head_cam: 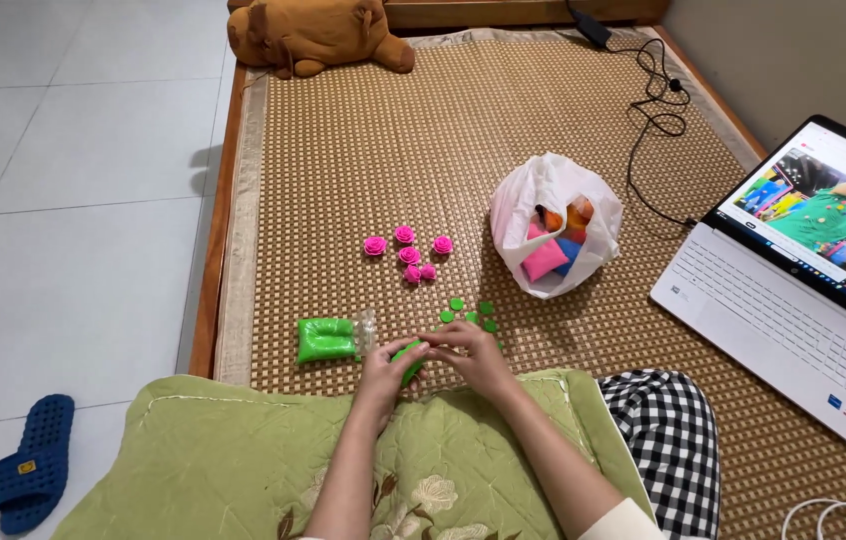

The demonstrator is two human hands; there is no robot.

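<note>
Both hands meet at lower centre of the frame, just past the edge of a green quilted pillow (243, 450). Left hand (388, 372) and right hand (473, 352) have fingertips pinched together on one piece of green clay (409, 360), held between them, low over the woven mat (363, 160).

Just left of the hands: a clear packet of green clay (328, 340), lying flat on the mat. Just above the right hand: a cluster of small green clay discs (468, 312). Further up, centre frame: five pink clay roses (407, 248), grouped close.

Right of the roses: a white plastic bag (543, 215), open, with pink, blue and orange packets inside. Far right: an open white laptop (793, 300), screen on. Black cable (655, 110) runs from the upper right towards it. Brown plush toy (313, 32) at the top edge. Blue slipper (33, 462) on the tiled floor, lower left. Checkered fabric (668, 440) lower right, beside the pillow.
</note>
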